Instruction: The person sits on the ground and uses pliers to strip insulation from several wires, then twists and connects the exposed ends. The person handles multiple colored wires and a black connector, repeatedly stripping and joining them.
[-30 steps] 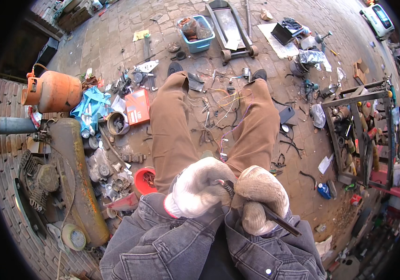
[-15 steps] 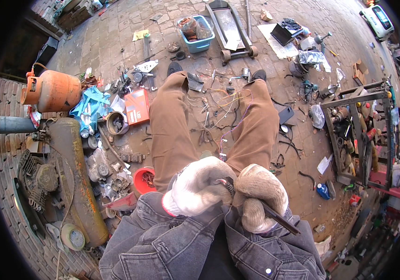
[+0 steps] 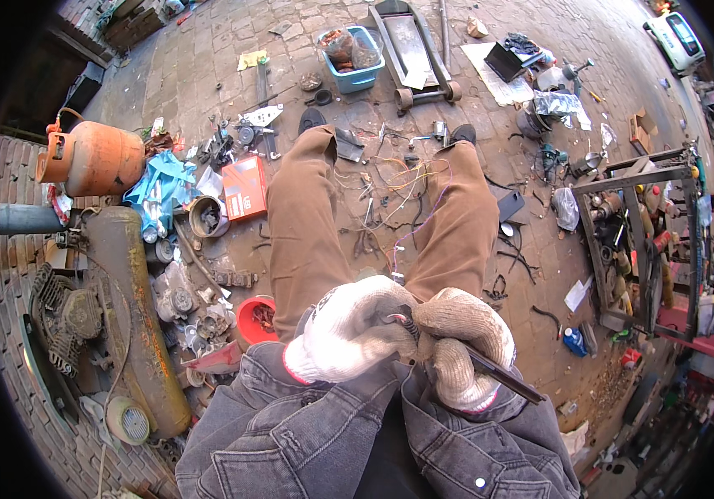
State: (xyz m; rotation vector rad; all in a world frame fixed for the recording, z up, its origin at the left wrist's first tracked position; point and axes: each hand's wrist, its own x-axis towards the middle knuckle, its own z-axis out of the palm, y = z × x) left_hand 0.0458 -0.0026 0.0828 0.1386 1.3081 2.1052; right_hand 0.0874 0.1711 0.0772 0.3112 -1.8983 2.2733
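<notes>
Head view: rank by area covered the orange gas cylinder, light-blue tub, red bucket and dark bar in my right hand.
Largest to smallest:
1. Orange gas cylinder
2. Light-blue tub
3. Red bucket, dark bar: too close to rank; your right hand covers part of the bar.

Through the head camera I look down on a paved floor (image 3: 207, 71). Near its middle I see a tangle of thin wires (image 3: 399, 169). Farther out, a blue plastic tub (image 3: 359, 83) sits just beside a low wheeled floor jack (image 3: 411, 50). To my left are an orange-red carton (image 3: 245, 191) and a red bowl (image 3: 246, 322); to my right, a metal frame (image 3: 640, 176) and a bent black strip (image 3: 548, 317).
</notes>
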